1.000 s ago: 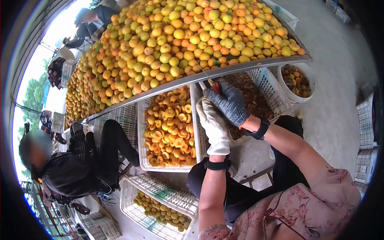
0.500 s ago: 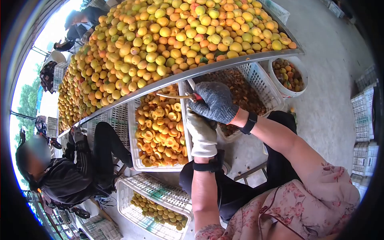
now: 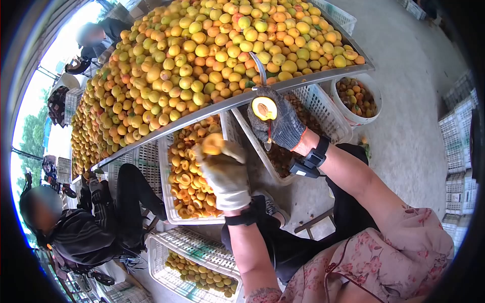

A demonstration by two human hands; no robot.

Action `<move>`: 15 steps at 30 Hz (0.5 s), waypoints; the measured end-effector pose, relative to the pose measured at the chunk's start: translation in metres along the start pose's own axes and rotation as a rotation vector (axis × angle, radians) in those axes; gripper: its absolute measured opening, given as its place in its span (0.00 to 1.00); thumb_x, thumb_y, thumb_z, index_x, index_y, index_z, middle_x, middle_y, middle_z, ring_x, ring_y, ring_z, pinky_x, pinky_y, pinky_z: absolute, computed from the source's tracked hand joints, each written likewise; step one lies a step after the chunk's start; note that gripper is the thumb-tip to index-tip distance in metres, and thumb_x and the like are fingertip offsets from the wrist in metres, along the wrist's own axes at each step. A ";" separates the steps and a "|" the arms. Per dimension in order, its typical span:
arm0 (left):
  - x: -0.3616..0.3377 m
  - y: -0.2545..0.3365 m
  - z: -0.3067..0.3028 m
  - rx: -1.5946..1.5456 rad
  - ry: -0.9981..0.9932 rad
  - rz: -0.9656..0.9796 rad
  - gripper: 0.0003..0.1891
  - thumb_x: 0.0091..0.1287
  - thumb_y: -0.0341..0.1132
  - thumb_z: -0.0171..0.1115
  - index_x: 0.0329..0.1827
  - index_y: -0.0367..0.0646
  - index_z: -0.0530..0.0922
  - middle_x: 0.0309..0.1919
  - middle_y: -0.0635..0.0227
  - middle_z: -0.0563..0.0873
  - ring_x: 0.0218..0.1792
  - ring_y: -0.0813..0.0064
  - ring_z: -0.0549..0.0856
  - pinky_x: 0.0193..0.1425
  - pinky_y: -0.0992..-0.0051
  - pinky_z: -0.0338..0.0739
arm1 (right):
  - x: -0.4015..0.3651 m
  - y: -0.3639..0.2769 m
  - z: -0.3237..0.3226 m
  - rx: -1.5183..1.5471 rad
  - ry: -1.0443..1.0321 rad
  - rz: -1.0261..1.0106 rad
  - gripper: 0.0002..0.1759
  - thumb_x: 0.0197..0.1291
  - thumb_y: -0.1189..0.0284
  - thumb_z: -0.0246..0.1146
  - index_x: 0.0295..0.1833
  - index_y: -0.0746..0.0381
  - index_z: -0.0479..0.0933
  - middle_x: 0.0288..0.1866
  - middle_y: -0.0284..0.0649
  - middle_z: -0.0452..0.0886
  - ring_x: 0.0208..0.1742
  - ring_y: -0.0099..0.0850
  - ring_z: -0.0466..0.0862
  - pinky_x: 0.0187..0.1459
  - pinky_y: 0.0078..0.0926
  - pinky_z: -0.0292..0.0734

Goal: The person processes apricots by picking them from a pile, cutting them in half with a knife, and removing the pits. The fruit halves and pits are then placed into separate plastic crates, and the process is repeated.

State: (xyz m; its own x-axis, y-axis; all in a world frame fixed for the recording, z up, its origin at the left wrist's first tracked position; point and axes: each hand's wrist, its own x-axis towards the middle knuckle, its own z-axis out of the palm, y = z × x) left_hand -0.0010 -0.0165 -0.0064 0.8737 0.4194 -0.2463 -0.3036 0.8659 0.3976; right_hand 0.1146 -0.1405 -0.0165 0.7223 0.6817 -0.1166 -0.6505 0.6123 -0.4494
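Halving seems in hand: at the bench's [image 3: 323,79] near edge, the right hand's [image 3: 285,123] grip pinches 1 stone-bearing half [image 3: 264,108] and the knife [image 3: 260,67]; the left hand [image 3: 222,171] apparently pinches 1 blurred half [image 3: 212,143] above the crate [image 3: 194,220]; release calls for spread fingers.

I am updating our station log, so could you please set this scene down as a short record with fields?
Left hand: white glove, blurred, above the crate of fruit halves; an orange fruit half is in it or leaving it, blur hides which
Right hand: grey glove, holding a curved knife and a cut fruit half with its pit showing
Table: metal-edged, heaped with yellow-orange fruit
Second crate: white, small brown pieces inside
Bucket: white, holding fruit
Co-worker: seated, dark clothing, image left
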 end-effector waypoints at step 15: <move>-0.008 -0.045 0.016 0.789 -0.080 0.413 0.17 0.69 0.32 0.60 0.57 0.35 0.72 0.44 0.69 0.81 0.42 0.82 0.77 0.48 0.83 0.71 | 0.007 0.050 -0.012 -0.193 0.175 -0.129 0.10 0.65 0.68 0.59 0.44 0.62 0.79 0.37 0.33 0.81 0.38 0.24 0.80 0.45 0.24 0.77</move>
State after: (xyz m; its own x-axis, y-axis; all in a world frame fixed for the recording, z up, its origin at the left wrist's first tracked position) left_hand 0.0119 -0.0632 -0.0087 0.7852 0.6108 0.1020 -0.2759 0.1977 0.9406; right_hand 0.0897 -0.1099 -0.0501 0.8363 0.5139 -0.1911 -0.5064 0.5904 -0.6285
